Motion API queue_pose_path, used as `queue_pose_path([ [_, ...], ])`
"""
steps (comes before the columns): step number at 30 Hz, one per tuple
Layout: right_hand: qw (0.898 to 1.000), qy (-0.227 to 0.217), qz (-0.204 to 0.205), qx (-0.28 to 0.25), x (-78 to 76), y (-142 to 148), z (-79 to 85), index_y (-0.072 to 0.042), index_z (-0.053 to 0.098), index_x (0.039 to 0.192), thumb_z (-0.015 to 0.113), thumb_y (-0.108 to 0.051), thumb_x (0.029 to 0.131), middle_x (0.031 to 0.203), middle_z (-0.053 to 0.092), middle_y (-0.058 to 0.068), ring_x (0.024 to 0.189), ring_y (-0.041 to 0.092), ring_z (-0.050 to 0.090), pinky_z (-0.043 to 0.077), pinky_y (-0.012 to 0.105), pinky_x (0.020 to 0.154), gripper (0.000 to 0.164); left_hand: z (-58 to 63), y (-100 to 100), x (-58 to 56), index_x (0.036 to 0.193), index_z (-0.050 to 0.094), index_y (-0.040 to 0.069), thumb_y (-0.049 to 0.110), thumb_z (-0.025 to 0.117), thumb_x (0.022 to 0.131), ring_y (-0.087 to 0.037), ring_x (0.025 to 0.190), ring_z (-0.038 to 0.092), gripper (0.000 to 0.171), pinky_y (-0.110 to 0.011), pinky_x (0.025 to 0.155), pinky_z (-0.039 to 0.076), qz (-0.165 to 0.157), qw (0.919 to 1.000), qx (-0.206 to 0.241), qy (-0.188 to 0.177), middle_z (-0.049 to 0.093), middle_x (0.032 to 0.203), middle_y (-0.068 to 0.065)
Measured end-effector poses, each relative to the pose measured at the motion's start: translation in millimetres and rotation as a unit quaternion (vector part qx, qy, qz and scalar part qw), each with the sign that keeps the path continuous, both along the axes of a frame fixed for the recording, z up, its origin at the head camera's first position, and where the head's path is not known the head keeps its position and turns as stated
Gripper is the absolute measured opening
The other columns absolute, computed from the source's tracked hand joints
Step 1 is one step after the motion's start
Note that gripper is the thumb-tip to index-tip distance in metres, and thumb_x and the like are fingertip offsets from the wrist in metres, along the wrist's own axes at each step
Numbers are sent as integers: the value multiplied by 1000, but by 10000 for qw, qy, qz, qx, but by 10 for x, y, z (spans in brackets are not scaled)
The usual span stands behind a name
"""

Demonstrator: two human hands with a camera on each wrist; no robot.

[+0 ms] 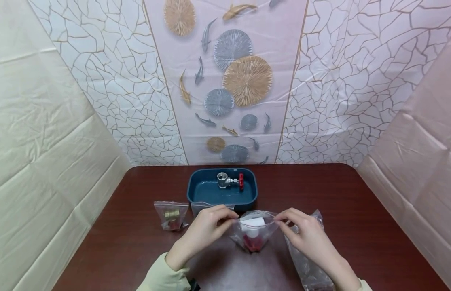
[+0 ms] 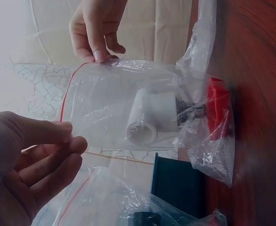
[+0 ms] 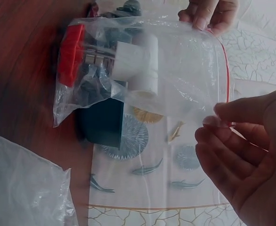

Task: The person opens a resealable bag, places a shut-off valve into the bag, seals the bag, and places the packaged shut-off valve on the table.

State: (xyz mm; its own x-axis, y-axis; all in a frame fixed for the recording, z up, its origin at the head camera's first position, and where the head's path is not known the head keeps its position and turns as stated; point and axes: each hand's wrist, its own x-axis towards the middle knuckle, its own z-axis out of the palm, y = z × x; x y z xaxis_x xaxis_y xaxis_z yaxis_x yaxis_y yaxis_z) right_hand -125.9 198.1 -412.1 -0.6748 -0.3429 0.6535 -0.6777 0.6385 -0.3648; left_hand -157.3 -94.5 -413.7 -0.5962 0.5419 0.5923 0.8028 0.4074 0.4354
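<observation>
Here, above the reddish-brown table (image 1: 356,226), before a fish-patterned panel (image 1: 247,81), your left hand (image 1: 206,225) and right hand (image 1: 308,232) pinch a clear bag (image 2: 102,106).

1. A dark red-brown table (image 1: 130,246) carried everything.
2. At 12 o'clock sat a blue tray (image 1: 207,190).
3. At 11, a partly hidden zip bag (image 1: 200,207) stood.
4. At 10, a smaller bag (image 1: 162,212) rested.
5. At 4, a crumpled clear bag (image 1: 306,264) lay.
6. Centrally, a valve bag (image 1: 267,233) hung low, contact unclear.
</observation>
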Motion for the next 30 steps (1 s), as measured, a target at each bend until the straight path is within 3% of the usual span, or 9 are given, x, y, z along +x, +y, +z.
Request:
queue_pose_path([
  [6, 9990, -315, 266, -161, 17, 9, -32, -21, 71, 92, 80, -2, 83, 94, 67, -16, 82, 3, 65, 55, 24, 68, 23, -37, -11, -1, 108, 73, 10, 11, 73, 93, -2, 85, 62, 15, -18, 72, 52, -388, 9980, 79, -491, 70, 100, 4],
  [10, 9972, -700, 109, -228, 48, 21, -60, -22, 72, 101, 80, -3, 84, 95, 67, -18, 83, 0, 63, 55, 26, 67, 26, -79, -32, 10, 111, 71, 9, 15, 73, 94, -1, 86, 64, 18, -21, 70, 54, -526, 9947, 194, -858, 69, 101, 5],
  [15, 9935, -1014, 53, -511, 68, 33, -113, -17, 69, 118, 80, -1, 83, 88, 69, -14, 80, 1, 64, 55, 27, 68, 39, -141, -69, 30, 106, 73, 14, 17, 75, 92, -1, 83, 62, 14, -27, 70, 55, -182, 9947, 221, -983, 69, 98, 8],
  [21, 9924, -1023, -220, -651, 67, 57, -180, -24, 75, 98, 81, -5, 83, 92, 70, -17, 81, 1, 65, 56, 28, 68, 25, -144, -128, 38, 100, 75, 22, 21, 76, 92, -3, 81, 59, 8, -31, 70, 54, 256, 9928, 151, -1160, 67, 95, 14],
  [30, 9847, -1412, -144, -1016, 45, 83, -275, -26, 73, 94, 77, -7, 89, 93, 69, -15, 83, 4, 64, 54, 24, 70, 20, -184, -167, -15, 96, 75, 25, 21, 76, 91, -4, 81, 57, 6, -26, 68, 51, 291, 9918, 192, -1231, 66, 92, 17],
])
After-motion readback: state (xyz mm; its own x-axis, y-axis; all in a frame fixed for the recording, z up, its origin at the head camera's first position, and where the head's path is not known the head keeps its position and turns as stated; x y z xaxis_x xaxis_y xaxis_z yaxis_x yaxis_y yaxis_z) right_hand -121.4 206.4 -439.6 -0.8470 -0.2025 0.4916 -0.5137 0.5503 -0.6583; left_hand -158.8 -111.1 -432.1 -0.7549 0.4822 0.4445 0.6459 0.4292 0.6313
